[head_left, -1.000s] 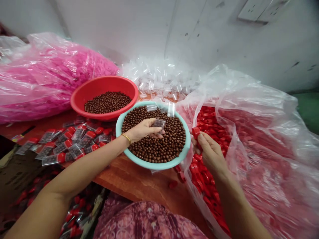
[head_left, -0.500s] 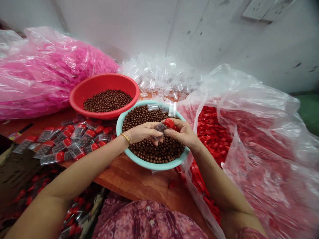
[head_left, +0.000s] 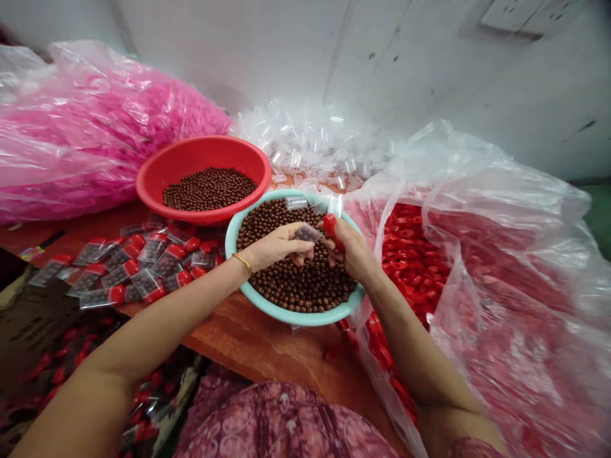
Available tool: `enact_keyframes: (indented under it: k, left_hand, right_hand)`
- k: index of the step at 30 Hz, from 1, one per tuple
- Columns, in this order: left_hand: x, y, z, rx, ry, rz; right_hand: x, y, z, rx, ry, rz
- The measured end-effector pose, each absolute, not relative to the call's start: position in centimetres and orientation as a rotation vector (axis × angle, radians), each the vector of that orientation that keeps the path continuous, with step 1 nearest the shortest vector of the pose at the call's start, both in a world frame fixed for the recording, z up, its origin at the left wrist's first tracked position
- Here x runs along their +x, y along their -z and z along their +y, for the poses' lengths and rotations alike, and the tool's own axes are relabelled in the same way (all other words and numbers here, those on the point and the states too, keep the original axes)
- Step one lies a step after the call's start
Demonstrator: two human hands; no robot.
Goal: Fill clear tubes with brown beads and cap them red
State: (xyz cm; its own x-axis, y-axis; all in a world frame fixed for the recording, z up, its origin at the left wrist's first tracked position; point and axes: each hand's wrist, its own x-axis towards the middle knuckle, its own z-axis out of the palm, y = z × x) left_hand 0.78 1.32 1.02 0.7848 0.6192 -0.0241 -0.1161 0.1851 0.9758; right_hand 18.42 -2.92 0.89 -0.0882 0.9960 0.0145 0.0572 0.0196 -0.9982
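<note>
Over a pale blue basin (head_left: 296, 317) of brown balls (head_left: 305, 292), my left hand (head_left: 279, 247) is closed on a small clear plastic container (head_left: 308, 233) with dark balls inside. My right hand (head_left: 356, 253) pinches a red cap (head_left: 330, 224) just right of the container's end; a slight gap seems to part the two. Other fingers of the right hand curl under the cap, partly hidden. Clear containers (head_left: 296, 203) lie on the balls at the basin's far side.
A red basin (head_left: 157, 200) with more brown balls stands behind left. Capped containers (head_left: 153, 273) are heaped at left, more in a box (head_left: 28, 337) below. Clear containers (head_left: 315, 146) pile by the wall. Bags hold pink parts (head_left: 119, 127) and red caps (head_left: 410, 254).
The red cap and the container were close together and are now slightly apart. My left hand has tilted the container, and my right hand has turned more upright with the cap.
</note>
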Motion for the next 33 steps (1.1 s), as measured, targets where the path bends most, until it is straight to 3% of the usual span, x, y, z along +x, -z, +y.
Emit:
enact_keyframes:
  k: [3, 10, 33]
  left_hand:
    - [1.1, -0.9, 1.2, 1.351, -0.591, 0.554]
    - [1.4, -0.4, 1.3, 1.473, -0.655, 0.674]
    - [1.3, -0.7, 0.4, 1.931, -0.761, 0.863]
  right_hand:
    - [18.5, -0.6, -2.6, -1.292, -1.128, -1.379]
    - [18.6, -1.0, -2.5, -1.558, -0.471, -1.857]
    - [17.2, 0.2, -4.9, -1.392, -0.847, -1.786]
